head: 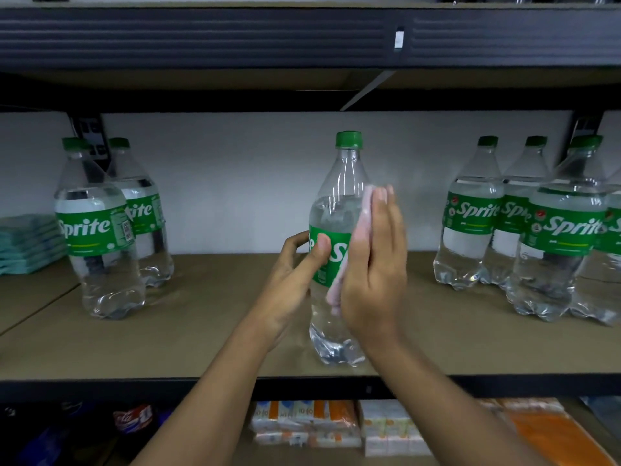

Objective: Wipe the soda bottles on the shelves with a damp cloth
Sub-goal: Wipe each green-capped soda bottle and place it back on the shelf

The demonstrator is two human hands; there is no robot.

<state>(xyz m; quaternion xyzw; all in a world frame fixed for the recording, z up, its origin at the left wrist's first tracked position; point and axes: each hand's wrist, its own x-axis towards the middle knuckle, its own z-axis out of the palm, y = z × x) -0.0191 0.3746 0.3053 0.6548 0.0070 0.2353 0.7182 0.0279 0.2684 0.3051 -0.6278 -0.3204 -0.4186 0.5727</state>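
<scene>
A clear Sprite bottle (336,210) with a green cap and green label stands upright near the front of the brown shelf board (208,331). My left hand (295,280) grips its label from the left, thumb across the front. My right hand (376,264) has straight fingers and presses a pale pink cloth (364,223) flat against the bottle's right side. The cloth runs from the bottle's shoulder down past the label.
Two more Sprite bottles (97,230) stand at the left, and several (551,230) stand in a group at the right. Folded teal cloths (27,243) lie at the far left. A dark shelf beam (201,38) runs overhead. Cartons (336,425) fill the shelf below.
</scene>
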